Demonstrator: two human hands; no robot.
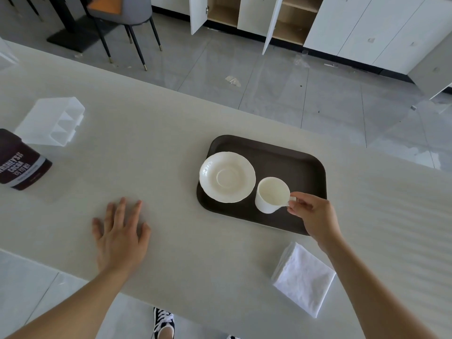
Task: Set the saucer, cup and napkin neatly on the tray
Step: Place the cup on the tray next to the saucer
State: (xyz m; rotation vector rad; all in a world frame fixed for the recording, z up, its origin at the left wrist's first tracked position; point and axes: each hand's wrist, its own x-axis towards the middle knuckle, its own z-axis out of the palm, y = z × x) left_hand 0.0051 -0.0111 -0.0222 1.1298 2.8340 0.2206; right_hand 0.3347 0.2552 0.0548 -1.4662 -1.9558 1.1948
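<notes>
Tray (300, 162): dark brown, rectangular with rounded corners and a low raised rim, matte. Lies on the pale grey counter (171, 148), toward its far edge, right of centre.

Saucer (227, 177): cream-white glazed ceramic, round, scalloped rim with faint relief, shallow circular well at centre. Sits in the left half of the tray, its left rim reaching over the tray's left edge. Nothing stands in the well.

Cup (272, 195): plain cream-white ceramic, cylindrical, empty, small loop handle turned to the right. Upright near the tray's near edge, just beside the saucer's right rim; whether it touches the tray floor or is slightly lifted cannot be told.

Napkin (303, 278): white folded cloth, square, lightly textured, layered edges visible on its left side. Lies off the tray, on the counter near its near edge, right of the right forearm.

Right hand (311, 214): grip closed in a pinch on the cup's handle, thumb and forefinger meeting at the loop; the cup body lies to the left of the grip.

Left hand (121, 237): flat on the counter, palm down, fingers spread, holding nothing, well apart from the tray.

Other items, left end of the counter: dark brown cocoa canister (20, 162), lying tilted; translucent white plastic container (52, 121) just beyond it.
</notes>
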